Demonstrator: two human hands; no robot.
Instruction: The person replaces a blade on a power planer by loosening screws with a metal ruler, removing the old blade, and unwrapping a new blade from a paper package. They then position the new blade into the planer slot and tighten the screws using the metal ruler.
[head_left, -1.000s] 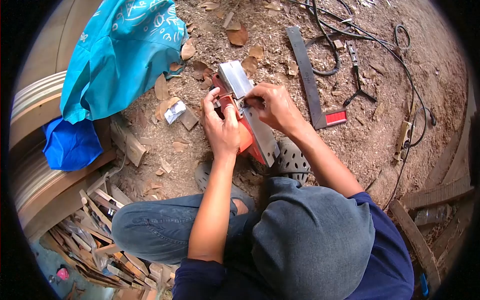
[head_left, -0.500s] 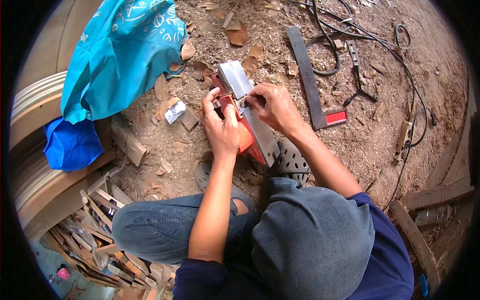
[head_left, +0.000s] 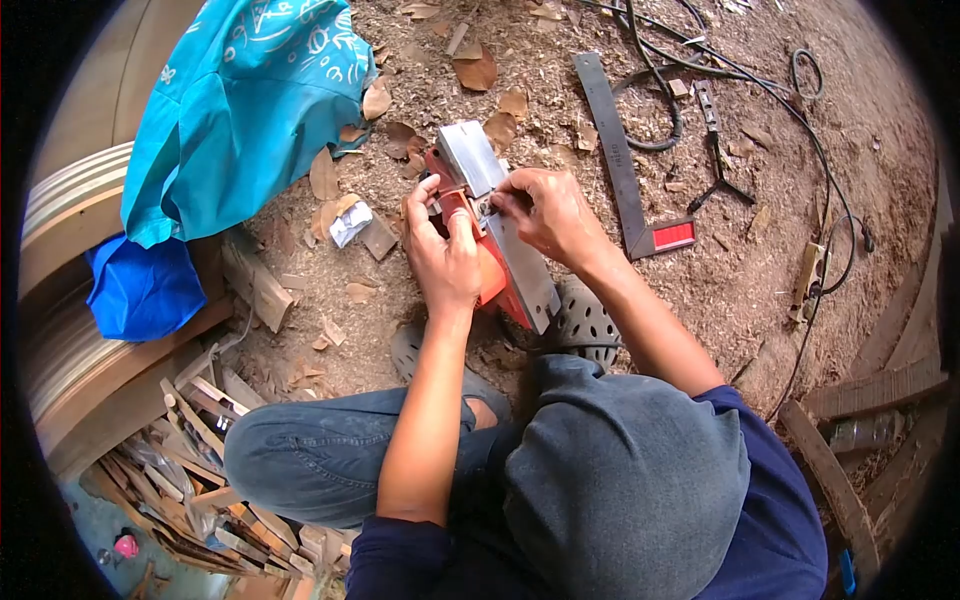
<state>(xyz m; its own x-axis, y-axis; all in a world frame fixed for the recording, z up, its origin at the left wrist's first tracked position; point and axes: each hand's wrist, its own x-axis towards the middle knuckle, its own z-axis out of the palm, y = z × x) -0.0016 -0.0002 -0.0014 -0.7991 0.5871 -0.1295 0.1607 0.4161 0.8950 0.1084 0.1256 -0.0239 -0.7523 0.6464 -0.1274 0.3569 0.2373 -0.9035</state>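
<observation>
An orange-red electric hand planer (head_left: 527, 262) lies with its metal sole turned up, in front of my feet. My left hand (head_left: 443, 245) is wrapped round its left side, with the thumb near the gap in the sole. At that gap, between the two sole plates, my right hand (head_left: 542, 212) has its fingertips pinched together. Whatever small part they grip is hidden by the fingers.
A try square (head_left: 612, 150) with a red-inlaid handle lies right of the planer. Black cable (head_left: 745, 72) and a small black tool (head_left: 716, 150) lie beyond it. Turquoise cloth (head_left: 255, 120) hangs at left, above piled wood offcuts (head_left: 190, 450). Shavings and dry leaves cover the ground.
The fingers of my right hand have shifted very slightly at the gap in the planer's sole. My left hand and the planer stay in place.
</observation>
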